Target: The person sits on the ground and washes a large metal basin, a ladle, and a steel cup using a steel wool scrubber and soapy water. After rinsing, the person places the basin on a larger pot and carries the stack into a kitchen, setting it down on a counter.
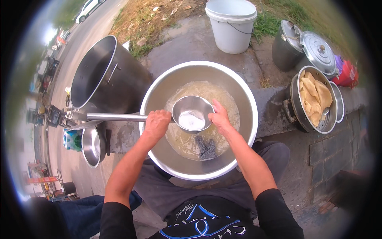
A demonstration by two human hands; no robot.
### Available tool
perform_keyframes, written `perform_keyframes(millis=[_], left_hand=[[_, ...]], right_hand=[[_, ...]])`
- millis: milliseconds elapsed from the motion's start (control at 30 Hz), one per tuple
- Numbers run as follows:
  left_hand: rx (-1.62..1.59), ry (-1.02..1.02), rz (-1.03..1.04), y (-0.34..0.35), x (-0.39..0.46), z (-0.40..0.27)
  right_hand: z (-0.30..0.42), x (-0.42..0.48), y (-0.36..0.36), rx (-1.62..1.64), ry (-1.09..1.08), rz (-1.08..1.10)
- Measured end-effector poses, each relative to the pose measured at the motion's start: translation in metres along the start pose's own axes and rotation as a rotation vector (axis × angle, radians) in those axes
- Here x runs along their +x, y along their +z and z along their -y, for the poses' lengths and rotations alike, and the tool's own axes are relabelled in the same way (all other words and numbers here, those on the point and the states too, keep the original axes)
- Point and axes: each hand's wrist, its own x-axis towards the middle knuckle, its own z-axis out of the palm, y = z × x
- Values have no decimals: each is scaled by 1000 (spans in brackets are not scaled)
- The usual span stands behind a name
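Observation:
Over a wide metal basin [198,176] of cloudy, yellowish water, both hands hold a long-handled metal ladle [193,112]. My left hand [158,123] is wrapped around its tubular handle close to the bowl. The thumb and fingers of my right hand [220,117] grip the bowl's right rim. The ladle's mouth faces up, and its inside looks bright at the bottom; whether that is liquid or glare I cannot tell. In the water nearer my body lies a dark grey wire-like scrubber [206,148].
A tall steel pot [128,80] leans at the left, mouth outward. Below it sits a small metal bowl [91,146]. A white bucket [231,33] stands behind the basin. At right are a pot of yellowish sheets [316,92], a lidded pot [319,52] and a metal pail [285,50].

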Motion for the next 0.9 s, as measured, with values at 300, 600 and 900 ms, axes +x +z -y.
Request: perform_keyframes(millis=[300, 600, 900], left_hand=[[-854, -421, 788, 12, 2, 6], [-801, -489, 679, 44, -6, 9], [-770, -532, 728, 86, -16, -26]], right_hand=[[-34, 2, 2, -147, -354, -30], [-74, -93, 4, -1834, -511, 513], [47, -88, -8, -1081, -36, 180]])
